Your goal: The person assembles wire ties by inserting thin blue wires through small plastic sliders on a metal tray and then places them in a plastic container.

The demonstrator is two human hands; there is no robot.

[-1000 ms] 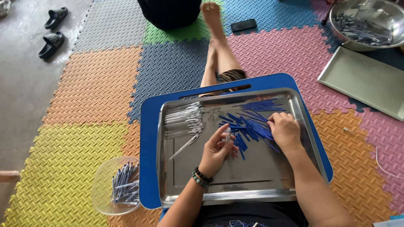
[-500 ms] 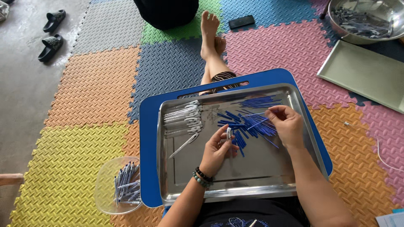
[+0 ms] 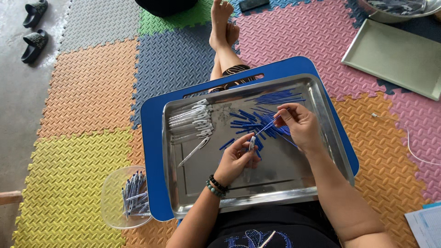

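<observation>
Since the earlier frame the right hand [image 3: 301, 124] has lifted off the pile of blue refills [image 3: 257, 121] with one thin blue refill [image 3: 265, 127] pinched between its fingertips, its far end angled down toward the left hand [image 3: 239, 156]. The left hand grips a white pen barrel [image 3: 251, 142] upright between thumb and fingers, above the steel tray [image 3: 294, 174] on the blue lap board [image 3: 154, 151]. White pen barrels [image 3: 190, 121] lie at the tray's left; a clear bowl [image 3: 112, 202] of finished pens sits on the foam mat floor [image 3: 82, 101].

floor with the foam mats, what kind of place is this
Probably a home floor used for piecework: coloured interlocking foam mats, black slippers left on bare concrete, a steel tray of pen parts on a lap.
</observation>
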